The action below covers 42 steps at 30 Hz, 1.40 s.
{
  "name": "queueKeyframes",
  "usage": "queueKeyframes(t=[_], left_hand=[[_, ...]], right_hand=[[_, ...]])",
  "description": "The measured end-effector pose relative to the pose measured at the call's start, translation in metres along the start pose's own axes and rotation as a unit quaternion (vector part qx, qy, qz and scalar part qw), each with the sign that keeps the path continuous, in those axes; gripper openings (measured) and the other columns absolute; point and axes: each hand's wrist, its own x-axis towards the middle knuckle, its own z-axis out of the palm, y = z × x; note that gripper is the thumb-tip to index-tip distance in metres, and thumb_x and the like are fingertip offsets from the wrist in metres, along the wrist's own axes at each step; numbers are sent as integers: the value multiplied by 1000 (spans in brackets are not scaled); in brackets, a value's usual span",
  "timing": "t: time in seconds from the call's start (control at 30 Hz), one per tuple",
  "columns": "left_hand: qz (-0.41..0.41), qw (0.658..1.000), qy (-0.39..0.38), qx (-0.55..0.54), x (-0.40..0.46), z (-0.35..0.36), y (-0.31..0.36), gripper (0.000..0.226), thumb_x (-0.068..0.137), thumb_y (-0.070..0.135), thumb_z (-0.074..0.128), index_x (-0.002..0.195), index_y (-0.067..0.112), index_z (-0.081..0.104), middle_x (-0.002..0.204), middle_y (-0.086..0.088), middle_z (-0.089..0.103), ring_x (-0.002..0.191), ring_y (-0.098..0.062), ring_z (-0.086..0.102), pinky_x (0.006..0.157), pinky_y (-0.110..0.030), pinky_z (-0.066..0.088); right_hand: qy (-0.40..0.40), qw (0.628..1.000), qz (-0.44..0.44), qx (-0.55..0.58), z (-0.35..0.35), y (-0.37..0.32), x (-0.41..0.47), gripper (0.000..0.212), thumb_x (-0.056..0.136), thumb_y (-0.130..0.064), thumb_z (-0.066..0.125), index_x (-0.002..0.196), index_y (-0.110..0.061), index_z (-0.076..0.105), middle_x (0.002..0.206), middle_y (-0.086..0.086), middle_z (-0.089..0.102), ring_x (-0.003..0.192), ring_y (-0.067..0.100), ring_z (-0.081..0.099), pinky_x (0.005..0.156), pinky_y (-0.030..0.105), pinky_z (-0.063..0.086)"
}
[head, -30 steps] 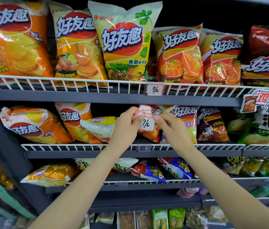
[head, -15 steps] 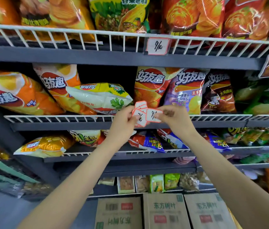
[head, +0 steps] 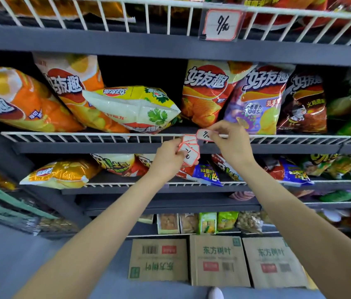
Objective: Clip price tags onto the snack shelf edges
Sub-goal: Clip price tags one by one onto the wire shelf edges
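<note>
Snack shelves fill the whole view, dark grey boards fronted by white wire rails. On the middle shelf, from nine o'clock toward three, lie an orange chip bag (head: pixel 17 100), a yellow-and-white bag (head: pixel 133 106) tipped on its side, then upright orange, purple and dark red bags. At twelve o'clock a clipped price tag (head: pixel 222 24) already hangs on the upper rail. Three cardboard boxes (head: pixel 217 262) stand on the grey floor at six o'clock, with small packets on the lowest shelf just above them.

Near the centre, the left hand (head: pixel 167 158) grips a fanned stack of spare tags (head: pixel 188 151), fingers curled round its lower edge, just below the middle rail (head: pixel 84 134). Just to its right, the right hand (head: pixel 230 141) pinches a single tag (head: pixel 204 134) between thumb and fingers and holds it against the rail's top wire.

Judged from this, the step in hand is seating that tag. It would go best with the tag kept level and facing out, pushed straight onto the wire between two uprights and released only once it sits firm. Whether a clip is already engaged cannot be told. The left hand should keep the spare stack clear of the rail so nothing snags.
</note>
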Motion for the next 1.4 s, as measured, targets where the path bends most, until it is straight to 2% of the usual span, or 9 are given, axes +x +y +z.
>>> queueKeyframes(t=[0.17, 0.4, 0.57, 0.67, 0.73, 0.83, 1.03, 1.17, 1.4], left_hand=[[-5, 1000, -15, 0, 1, 2, -2, 39, 94, 3, 45, 132, 9, 51, 121, -12, 63, 108, -24, 62, 94, -42, 51], [2, 1000, -7, 23, -1, -3, -8, 40, 94, 2, 46, 131, 15, 52, 117, -9, 66, 105, -21, 63, 93, -38, 51], [9, 996, -7, 86, -4, -11, -13, 45, 93, 0, 44, 133, 18, 50, 113, -11, 65, 104, -25, 60, 73, -15, 42], [25, 991, -15, 130, -5, -17, -18, 51, 91, -4, 41, 134, 22, 47, 121, -14, 60, 106, -29, 58, 60, -20, 42], [36, 987, -24, 154, -4, -20, -20, 55, 89, -6, 39, 135, 25, 48, 124, -14, 58, 107, -32, 55, 67, -27, 45], [43, 979, -24, 195, -1, -22, -23, 59, 89, -7, 38, 135, 28, 46, 131, -11, 56, 121, -31, 46, 91, -34, 43], [50, 969, -41, 239, 2, -24, -25, 62, 89, -8, 39, 138, 30, 43, 138, -9, 50, 126, -29, 42, 88, -32, 42], [53, 968, -48, 240, 5, -27, -22, 62, 88, -7, 39, 137, 30, 43, 138, -11, 49, 125, -29, 45, 85, -31, 42], [53, 970, -51, 232, 1, -27, -19, 55, 91, -1, 42, 138, 28, 43, 137, -10, 51, 126, -26, 45, 93, -32, 42]], right_hand=[[26, 999, -18, -13, 4, 1, 1, 13, 88, -8, 61, 94, -11, 71, 92, -4, 64, 84, 7, 56, 76, 16, 41], [59, 997, -43, -19, 9, 5, 2, 13, 87, -11, 64, 96, -15, 73, 88, -2, 60, 69, -3, 51, 66, 0, 36], [45, 996, -74, -38, 12, 4, 3, 15, 87, -11, 63, 97, -14, 74, 89, -2, 61, 70, -4, 52, 69, 0, 38], [35, 994, -90, -51, 14, 5, 3, 16, 87, -8, 62, 97, -13, 73, 92, 2, 61, 73, 5, 55, 71, 6, 41], [30, 991, -114, -69, 18, 5, 3, 15, 86, -7, 63, 97, -10, 73, 94, 7, 64, 78, 10, 57, 74, 18, 45], [14, 983, -145, -115, 25, 7, 3, 17, 87, -3, 61, 100, -4, 72, 98, 13, 64, 81, 14, 57, 75, 19, 41], [37, 964, -185, -188, 31, 14, -3, 21, 86, 1, 60, 103, -3, 71, 94, 14, 65, 84, 31, 61, 67, 39, 55], [75, 940, -201, -265, 32, 15, -3, 21, 72, 5, 72, 88, -8, 66, 71, 8, 62, 67, 28, 56, 43, 28, 43], [88, 918, -236, -307, 38, 27, -6, 34, 55, 12, 79, 77, -10, 66, 68, 2, 60, 65, 23, 54, 38, 25, 42]])
